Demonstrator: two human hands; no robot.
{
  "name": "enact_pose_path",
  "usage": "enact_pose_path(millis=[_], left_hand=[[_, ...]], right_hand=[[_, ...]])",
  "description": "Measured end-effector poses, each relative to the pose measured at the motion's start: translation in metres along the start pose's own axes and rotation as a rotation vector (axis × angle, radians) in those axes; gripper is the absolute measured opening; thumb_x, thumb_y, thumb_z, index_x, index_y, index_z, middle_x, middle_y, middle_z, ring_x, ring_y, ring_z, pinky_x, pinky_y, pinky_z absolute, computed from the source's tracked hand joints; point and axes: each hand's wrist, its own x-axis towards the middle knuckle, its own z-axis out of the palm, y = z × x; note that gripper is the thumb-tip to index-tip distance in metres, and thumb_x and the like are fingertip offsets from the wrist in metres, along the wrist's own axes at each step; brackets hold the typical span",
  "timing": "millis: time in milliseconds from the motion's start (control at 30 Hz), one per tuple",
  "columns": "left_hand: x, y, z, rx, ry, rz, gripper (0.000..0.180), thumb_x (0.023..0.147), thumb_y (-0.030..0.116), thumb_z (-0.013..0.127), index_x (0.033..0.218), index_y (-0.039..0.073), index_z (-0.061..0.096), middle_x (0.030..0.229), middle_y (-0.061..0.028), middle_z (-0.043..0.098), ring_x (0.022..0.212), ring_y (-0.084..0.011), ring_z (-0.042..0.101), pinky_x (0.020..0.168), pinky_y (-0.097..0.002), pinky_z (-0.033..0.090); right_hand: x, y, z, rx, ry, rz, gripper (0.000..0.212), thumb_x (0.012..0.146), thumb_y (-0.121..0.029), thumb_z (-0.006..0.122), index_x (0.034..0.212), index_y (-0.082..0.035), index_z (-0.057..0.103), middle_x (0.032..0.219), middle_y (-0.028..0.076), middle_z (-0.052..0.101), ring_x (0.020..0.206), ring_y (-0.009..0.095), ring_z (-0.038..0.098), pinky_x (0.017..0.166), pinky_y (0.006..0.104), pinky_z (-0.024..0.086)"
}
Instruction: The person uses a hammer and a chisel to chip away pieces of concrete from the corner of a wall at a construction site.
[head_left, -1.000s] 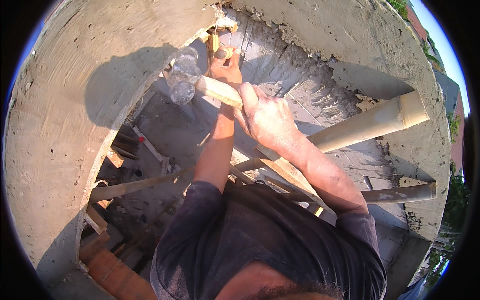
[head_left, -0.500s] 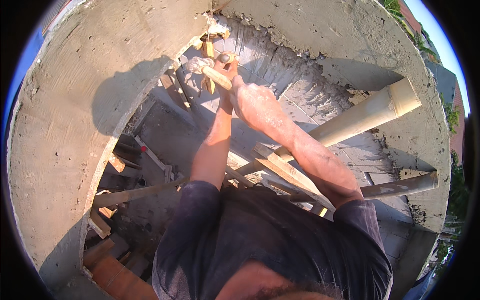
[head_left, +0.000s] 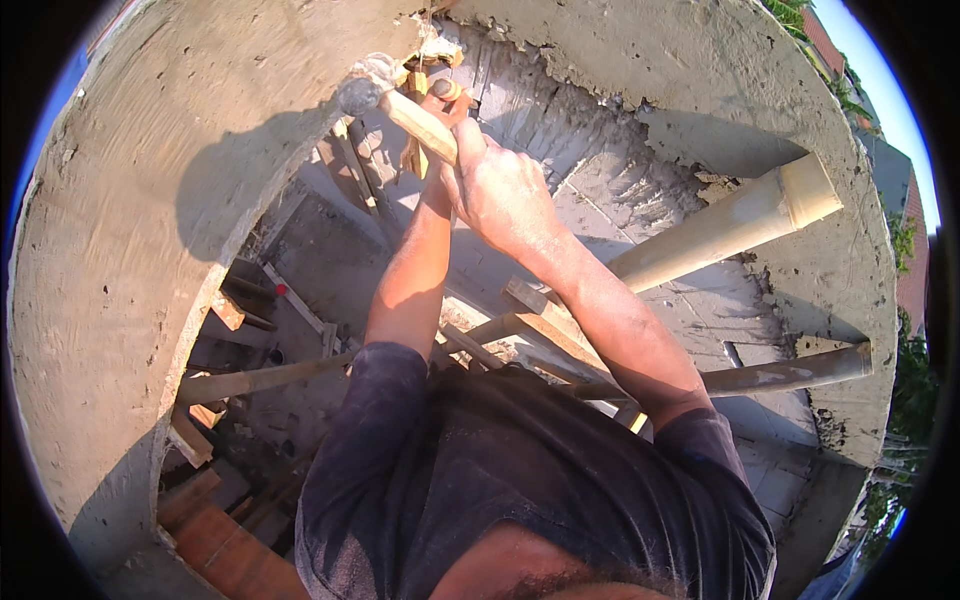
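My right hand (head_left: 507, 192) is closed round the wooden handle of a hammer (head_left: 422, 125). The hammer's head is crusted with pale mortar and hangs to the left of my left hand. Behind it, my left hand (head_left: 462, 108) grips a round-butted tool handle (head_left: 446, 90) with an orange-brown band; its working end is hidden, so its kind does not show. Close by stands a yellowish strip of wood (head_left: 417, 95), below broken, ragged concrete (head_left: 440, 47) at the wall's edge. My forearms cross partly near the wrists.
A curved concrete wall (head_left: 120, 240) surrounds me. Thick bamboo poles (head_left: 735, 222) and a thinner pole (head_left: 790, 372) lean at the right. Timber pieces (head_left: 555, 335) lie under my right forearm. Through an opening at lower left show loose boards (head_left: 190, 435) and reddish-brown panels (head_left: 230, 550).
The hammer has lifted up and left, its head now away from the held tool and nearer the camera. My left hand with the tool has shifted slightly upward.
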Motion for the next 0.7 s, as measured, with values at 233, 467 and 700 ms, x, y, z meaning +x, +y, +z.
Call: enact_pose_path(millis=[233, 467, 700], left_hand=[[0.009, -0.006, 0.01, 0.186, -0.007, 0.204, 0.024, 0.086, 0.026, 0.076, 0.094, 0.004, 0.074, 0.084, -0.0184, 0.075, 0.079, -0.0363, 0.073, 0.072, -0.0443, 0.055], [-0.013, 0.025, -0.01, 0.308, -0.038, -0.09, 0.03, 0.082, 0.028, 0.083, 0.099, 0.005, 0.076, 0.087, -0.0185, 0.076, 0.085, -0.0354, 0.075, 0.075, -0.0428, 0.056], [-0.011, 0.043, -0.027, -0.197, 0.272, 0.108, 0.013, 0.09, 0.01, 0.08, 0.098, 0.0, 0.076, 0.09, -0.0038, 0.075, 0.071, -0.0093, 0.064, 0.063, -0.0275, 0.05]], right_hand=[[0.024, 0.02, -0.027, -0.064, 0.024, 0.064, 0.028, 0.1, -0.023, 0.061, 0.109, 0.003, 0.055, 0.079, 0.031, 0.067, 0.084, 0.051, 0.068, 0.072, 0.0555, 0.053], [0.022, 0.056, -0.032, 0.031, -0.103, 0.152, 0.026, 0.101, -0.022, 0.06, 0.102, 0.003, 0.053, 0.081, 0.033, 0.066, 0.086, 0.053, 0.066, 0.073, 0.0572, 0.052], [-0.02, 0.047, -0.059, 0.338, 0.191, 0.311, 0.025, 0.104, -0.02, 0.06, 0.108, 0.005, 0.055, 0.064, 0.014, 0.057, 0.055, 0.02, 0.053, 0.054, 0.0373, 0.046]])
